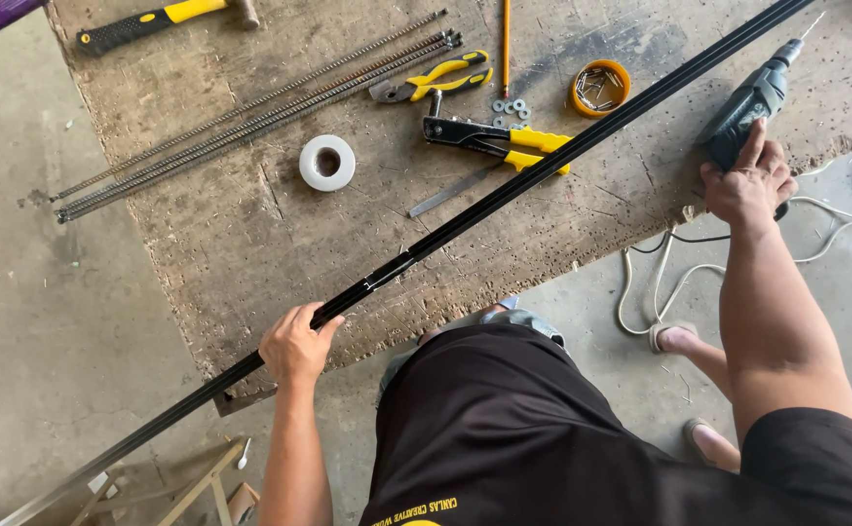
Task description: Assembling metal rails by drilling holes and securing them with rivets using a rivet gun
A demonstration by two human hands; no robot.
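A long black metal rail point(504, 195) runs diagonally across a worn plywood board point(250, 234), from lower left to upper right. My left hand point(294, 346) is closed around the rail near the board's front edge. My right hand point(749, 183) grips the handle of a dark green power drill point(752, 102) that lies on the board at the right, its bit pointing up and away. The drill's black cord trails off the board's edge below my wrist.
Several threaded rods point(250, 112), a white tape roll point(327, 162), yellow-handled pliers point(435, 80), a yellow-handled rivet tool point(494, 141), washers point(510, 107), a round tin of nails point(600, 88), a pencil point(506, 39) and a hammer point(153, 21) lie on the board. White cable point(835, 219) coils on the concrete floor.
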